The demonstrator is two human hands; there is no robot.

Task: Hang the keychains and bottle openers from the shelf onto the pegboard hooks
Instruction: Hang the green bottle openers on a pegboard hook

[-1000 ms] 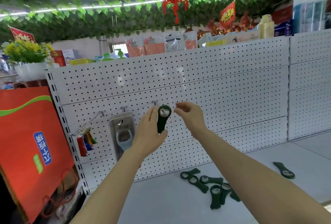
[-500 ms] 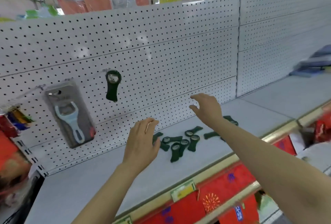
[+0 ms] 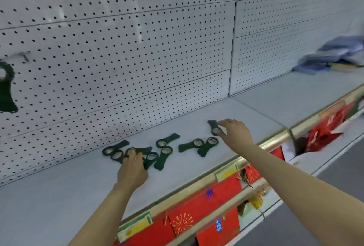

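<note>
Both hands are down on the pale grey metal shelf (image 3: 59, 196): the left hand (image 3: 132, 169) has its fingers curled onto a cluster of dark green flat bottle openers with round metal heads (image 3: 136, 154), while the right hand (image 3: 235, 133) pinches the ring end of a separate dark green opener (image 3: 213, 126) lying farthest right. More green openers (image 3: 197, 145) lie loose between the two hands. One dark green opener (image 3: 6, 90) hangs from a hook (image 3: 23, 56) on the white perforated pegboard (image 3: 118, 39) at far left.
</note>
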